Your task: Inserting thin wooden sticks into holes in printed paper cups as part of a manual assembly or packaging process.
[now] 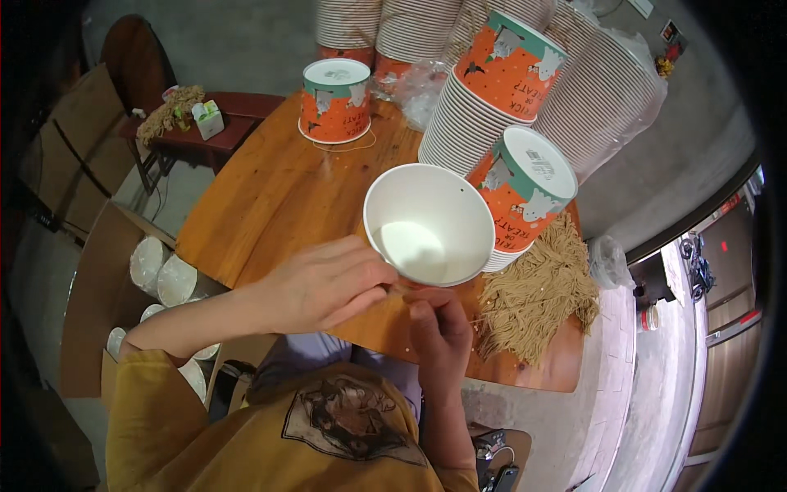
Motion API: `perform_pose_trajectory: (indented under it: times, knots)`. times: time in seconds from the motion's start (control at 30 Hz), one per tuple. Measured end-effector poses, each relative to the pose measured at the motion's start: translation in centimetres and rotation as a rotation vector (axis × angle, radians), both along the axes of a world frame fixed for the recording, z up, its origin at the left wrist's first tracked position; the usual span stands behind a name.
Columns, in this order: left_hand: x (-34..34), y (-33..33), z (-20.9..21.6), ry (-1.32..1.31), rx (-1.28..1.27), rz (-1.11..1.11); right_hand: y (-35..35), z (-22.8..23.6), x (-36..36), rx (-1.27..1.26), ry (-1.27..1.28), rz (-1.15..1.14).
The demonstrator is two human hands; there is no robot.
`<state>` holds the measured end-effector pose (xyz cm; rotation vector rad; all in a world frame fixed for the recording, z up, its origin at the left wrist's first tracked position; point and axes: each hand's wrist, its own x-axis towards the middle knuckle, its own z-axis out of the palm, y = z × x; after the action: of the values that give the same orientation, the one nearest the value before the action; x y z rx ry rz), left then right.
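A white-lined paper bucket [410,242] stands on the wooden table in front of me, its mouth tilted toward me. A small dark hole shows near its far rim. At the near rim, my left hand [332,283] comes across from the left, fingertips pinched together. My right hand [443,328] is closed just beside it, thumb against forefinger. Between the fingertips is a short bit of what looks like thin tan cord, mostly hidden by the fingers. A heap of tan cords [541,295] lies right of the bucket.
An upside-down orange bucket [334,107] with a cord loop stands at the back left of the table [270,189]. Stacked buckets [475,115] rise at the back right, another orange bucket [525,184] before them. A cardboard box [90,303] holds wrapped white buckets at left.
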<state>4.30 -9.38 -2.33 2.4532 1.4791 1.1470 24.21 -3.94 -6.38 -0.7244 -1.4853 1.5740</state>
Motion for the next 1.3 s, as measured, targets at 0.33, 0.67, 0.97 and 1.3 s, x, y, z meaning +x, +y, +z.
perform_pose_trajectory:
  times: [0.33,0.67,0.97,1.3]
  knots:
    - [1.9,-1.1,0.0,-0.403,-0.563,0.002,-0.6,1.3,-0.5,-0.365,0.287,0.202]
    - [0.9,-0.4,-1.0,-0.012,-0.083,-0.114,-1.1,0.4,-0.3,-0.073,0.003,0.051]
    - [1.9,-0.2,-0.8,-0.103,-0.160,-0.133,-0.9,0.9,-0.4,-0.300,0.094,0.111]
    - [0.1,1.0,-0.9,0.161,0.062,-0.279,-1.0,0.1,-0.2,-0.238,0.041,0.087]
